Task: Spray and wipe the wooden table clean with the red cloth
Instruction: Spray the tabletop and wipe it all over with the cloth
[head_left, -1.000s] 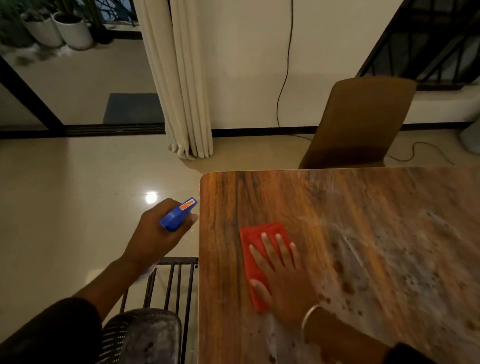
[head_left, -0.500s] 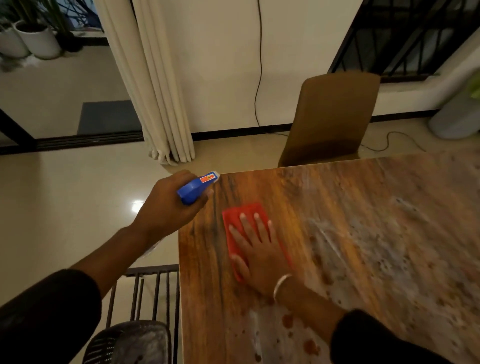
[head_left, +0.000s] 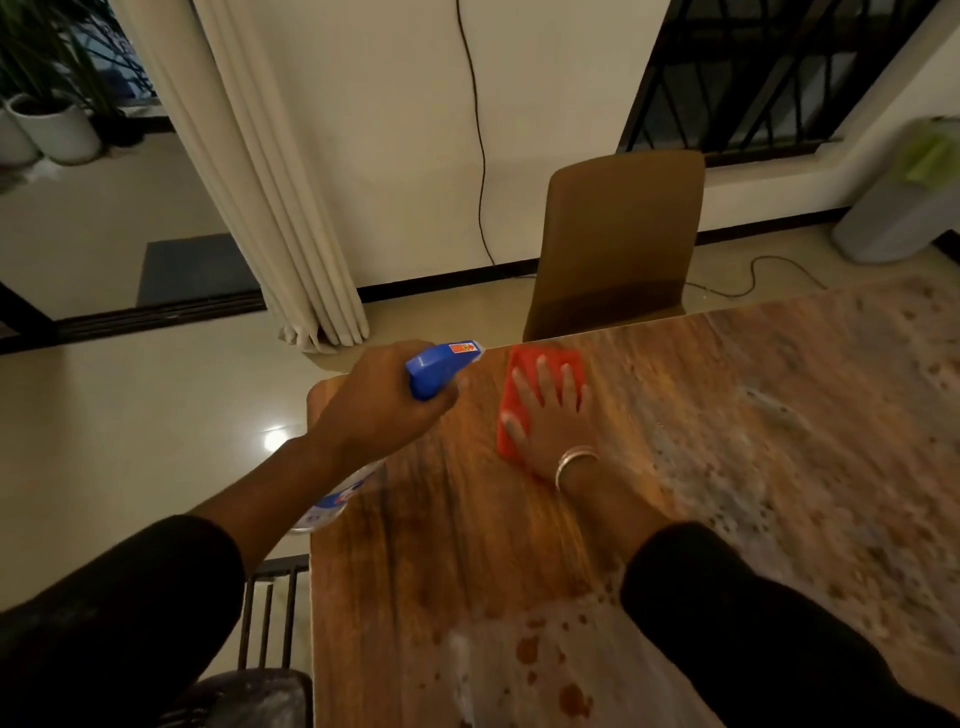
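Note:
The wooden table (head_left: 467, 561) fills the lower right, with whitish spray film and wet spots on its right and near parts. A red cloth (head_left: 511, 410) lies flat near the table's far left corner. My right hand (head_left: 550, 415) presses flat on the cloth, fingers spread, a metal bangle at the wrist. My left hand (head_left: 379, 405) hovers over the table's left edge, wrapped around a spray bottle (head_left: 441, 371) with a blue trigger head pointing right toward the cloth. The bottle's clear body shows below my wrist.
A brown chair (head_left: 618, 244) stands at the table's far edge, just behind the cloth. A dark metal-framed chair (head_left: 270, 623) sits at the lower left beside the table. A curtain (head_left: 260, 182), a grey bin (head_left: 893, 218) and a floor cable (head_left: 753, 275) lie beyond.
My right hand has pushed the red cloth away from me toward the far edge of the table. My left hand with the spray bottle has moved right, over the table's corner.

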